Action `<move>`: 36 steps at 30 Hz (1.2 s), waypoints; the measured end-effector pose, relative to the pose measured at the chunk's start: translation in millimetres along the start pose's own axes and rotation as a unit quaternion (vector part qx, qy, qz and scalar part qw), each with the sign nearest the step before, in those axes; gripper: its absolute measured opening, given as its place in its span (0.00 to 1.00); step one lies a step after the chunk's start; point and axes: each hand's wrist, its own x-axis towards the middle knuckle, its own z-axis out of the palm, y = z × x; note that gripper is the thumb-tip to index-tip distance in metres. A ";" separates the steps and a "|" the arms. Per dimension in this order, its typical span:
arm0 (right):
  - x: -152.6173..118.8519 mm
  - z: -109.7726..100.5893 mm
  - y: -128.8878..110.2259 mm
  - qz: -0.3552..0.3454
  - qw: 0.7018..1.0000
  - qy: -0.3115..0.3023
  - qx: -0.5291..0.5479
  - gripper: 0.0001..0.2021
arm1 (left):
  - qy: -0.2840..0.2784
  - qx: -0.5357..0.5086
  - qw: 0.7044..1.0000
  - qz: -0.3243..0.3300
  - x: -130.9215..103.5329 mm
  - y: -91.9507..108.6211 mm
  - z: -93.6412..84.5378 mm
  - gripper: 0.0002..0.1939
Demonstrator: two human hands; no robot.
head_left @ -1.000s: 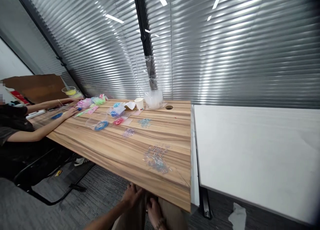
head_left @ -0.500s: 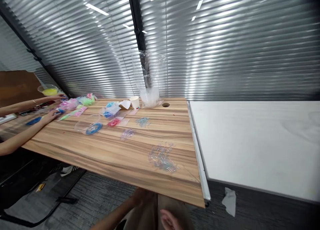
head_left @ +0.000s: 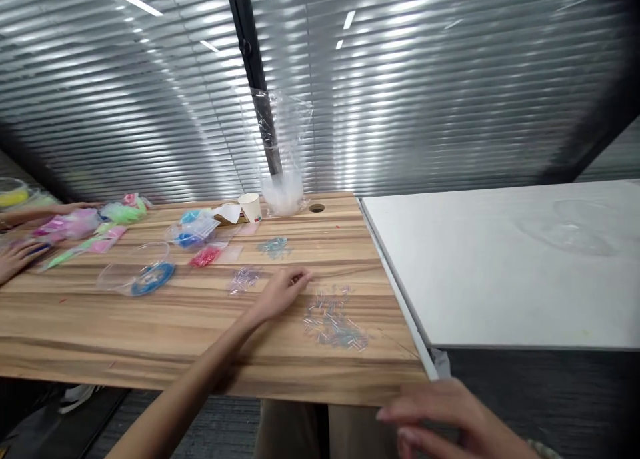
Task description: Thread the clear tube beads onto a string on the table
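Note:
My left hand rests over the wooden table, its fingers curled and the thumb close to the index finger; anything between the tips is too small to make out. Just right of it lies a loose scatter of small clear and bluish tube beads. A little pile of pale purple beads sits to its left, and a pale blue pile lies farther back. Low in the view, my right hand hovers by the table's front right corner, fingers apart, holding nothing visible.
A clear dish with a blue ring, a bag of red beads, a paper cup and a plastic bag stand left and back. Another person's hand is at far left. A white table adjoins on the right.
My left hand has come up from my lap onto the table beside the beads. My right hand has risen from my lap toward the table corner. The view has turned right.

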 end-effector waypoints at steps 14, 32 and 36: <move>221.1 -53.4 95.7 -0.049 0.955 0.190 -0.222 0.18 | -0.105 -0.073 0.988 0.089 -13.3 -6.6 5.3 0.24; 216.4 -46.4 121.1 -0.072 0.932 0.207 -0.290 0.18 | -0.079 0.016 0.988 0.134 -56.5 -6.6 8.7 0.11; 216.5 -45.6 120.9 -0.066 0.935 0.203 -0.282 0.16 | -0.091 -0.001 0.988 0.121 -55.3 -6.0 7.4 0.11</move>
